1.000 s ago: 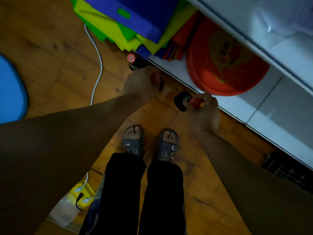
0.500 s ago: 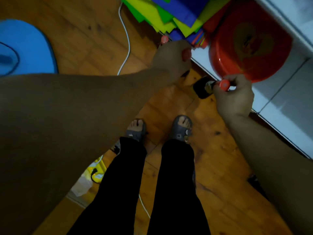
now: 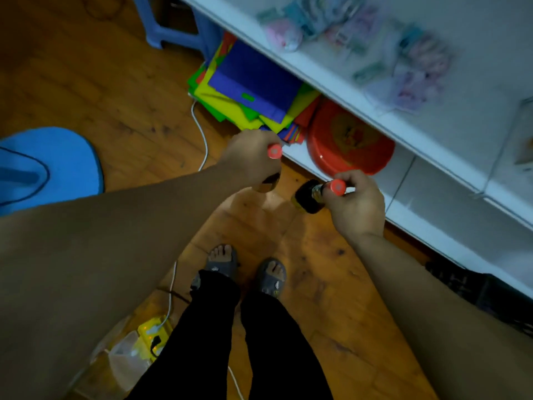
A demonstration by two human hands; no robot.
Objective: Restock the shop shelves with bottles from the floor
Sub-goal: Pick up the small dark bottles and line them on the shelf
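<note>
My left hand [image 3: 251,161] grips a dark bottle [image 3: 269,180] by its neck; the red cap [image 3: 274,151] pokes out above my fingers and most of the body is hidden under the hand. My right hand [image 3: 356,207] holds a second dark bottle [image 3: 308,197] with a red cap [image 3: 337,187], fingers pinched around the neck. Both bottles hang above the wooden floor [image 3: 274,220], in front of the white shelf unit [image 3: 346,82].
A red round tray [image 3: 349,140] and a stack of coloured bags [image 3: 251,90] lie on the lowest shelf. Small blurred packets [image 3: 403,62] sit on the shelf above. A blue mat [image 3: 57,160], blue stool [image 3: 173,27], white cable [image 3: 202,134] and yellow power strip [image 3: 153,333] are on the floor.
Both hands have risen from the floor with their bottles. The camera has lifted, so the upper shelf and the stool have come into view.
</note>
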